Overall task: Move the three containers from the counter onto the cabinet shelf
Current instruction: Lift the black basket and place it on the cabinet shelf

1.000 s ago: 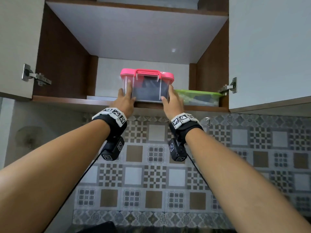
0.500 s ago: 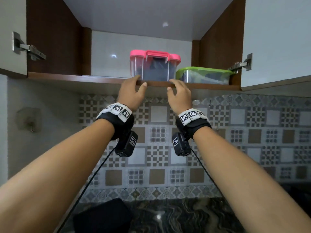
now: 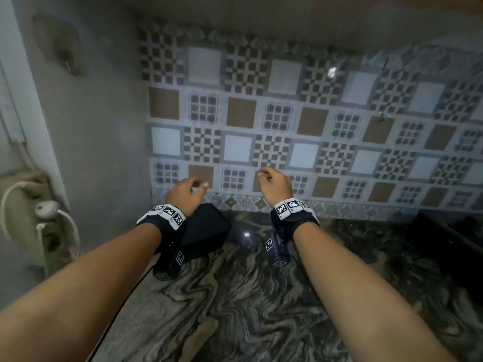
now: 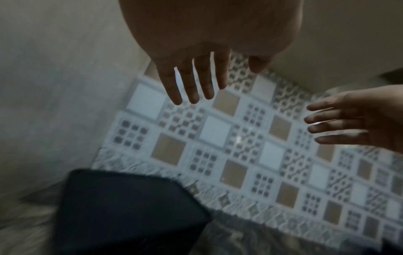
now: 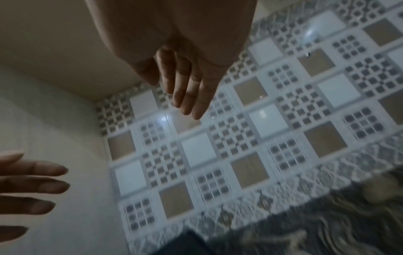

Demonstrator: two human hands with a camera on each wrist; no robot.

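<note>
Marbled dark stone counter [image 3: 261, 309] now fills the head view; half a second ago it showed the cabinet shelf with the pink-lidded box and the green-lidded one sitting on it, both hands at the shelf edge. Shelf and those two containers are out of frame now.

Left hand [image 3: 186, 194] and right hand [image 3: 275, 188] have dropped to just above the counter, in front of the patterned tile backsplash [image 3: 287, 126]. Both empty: wrist views show fingers [image 4: 187, 82] extended and slightly spread, relaxed, gripping nothing; right fingers [image 5: 189, 93] the same.

My read: two of three are shelved, hands are heading for the last one. The matte black rectangular box [image 3: 206, 232] sits on the counter against the backsplash, directly below and beside the left wrist, untouched. Likely the third container, though blur hides any lid detail.

Room: plain grey wall [image 3: 99, 126] at left, meeting the tiles at a corner; white cord and plug [image 3: 47, 209] hang at far left. Another dark object [image 3: 449, 244] at the right counter edge, too dim to identify.
</note>
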